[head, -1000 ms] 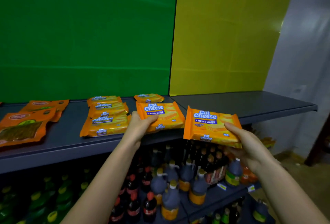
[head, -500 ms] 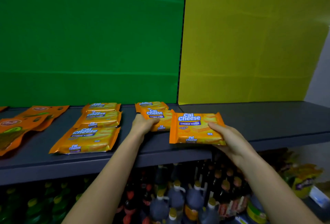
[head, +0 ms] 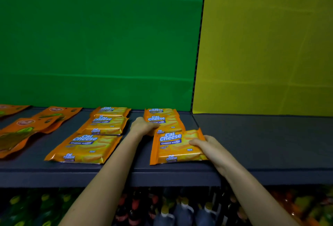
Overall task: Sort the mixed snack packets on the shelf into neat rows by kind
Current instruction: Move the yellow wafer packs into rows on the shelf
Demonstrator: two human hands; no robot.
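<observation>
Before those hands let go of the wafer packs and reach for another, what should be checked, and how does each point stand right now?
1. Front Cal Cheese pack lies flat on the shelf: ok.
2. Right hand free of that pack: not ok, fingers rest on its right end.
3. Left hand free of the middle pack: not ok.
4. Right column lined up straight: not ok, front pack sits slightly rightward.
5. Left wafer column in three rows: ok.
6. Orange pouches kept separate: ok.

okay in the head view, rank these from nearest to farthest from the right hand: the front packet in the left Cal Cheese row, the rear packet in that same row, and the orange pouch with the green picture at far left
From the right hand:
1. Front packet of the left Cal Cheese row, at the shelf's front edge.
2. Rear packet of that row, by the green back panel.
3. Orange pouch, far left.
</observation>
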